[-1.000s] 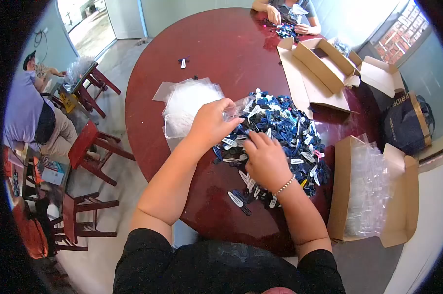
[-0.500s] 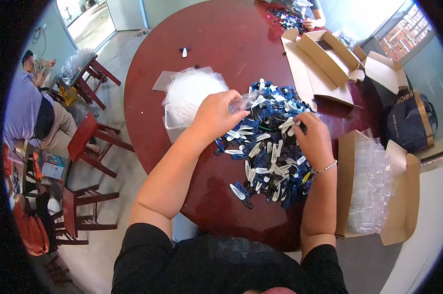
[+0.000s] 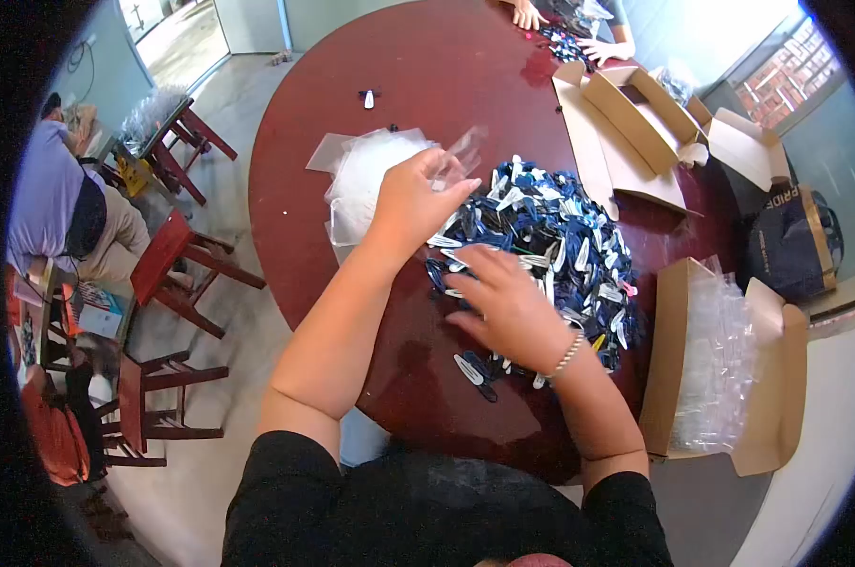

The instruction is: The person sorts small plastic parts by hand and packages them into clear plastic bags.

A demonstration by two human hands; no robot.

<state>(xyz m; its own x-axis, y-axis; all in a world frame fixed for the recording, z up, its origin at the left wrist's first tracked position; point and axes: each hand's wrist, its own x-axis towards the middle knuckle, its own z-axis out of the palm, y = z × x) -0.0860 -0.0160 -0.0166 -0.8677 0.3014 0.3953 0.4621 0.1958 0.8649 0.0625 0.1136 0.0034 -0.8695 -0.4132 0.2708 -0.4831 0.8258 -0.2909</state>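
Note:
My left hand (image 3: 416, 200) pinches a small clear plastic bag (image 3: 468, 146) above the table. Beside and partly under that hand lies a stack of clear plastic bags (image 3: 363, 184). My right hand (image 3: 514, 307), a little blurred, hovers with fingers spread over the near left side of a heap of snap hair clips (image 3: 583, 250). The clips are mostly dark blue, black and white. A few hair clips (image 3: 475, 370) lie apart at the near edge of the heap. No clip shows in my right fingers.
Right of the table, an open carton (image 3: 668, 354) holds packed clear bags. Cardboard boxes (image 3: 640, 118) lie at the back right. Another person's hands (image 3: 602, 49) work at the far edge. A single clip (image 3: 369, 99) lies far left; red stools (image 3: 182, 269) stand on the floor.
My right hand has come left and nearer from the middle of the heap, its fingers spreading. My left hand, still pinching the bag, has risen slightly. A second hand of the person opposite has appeared.

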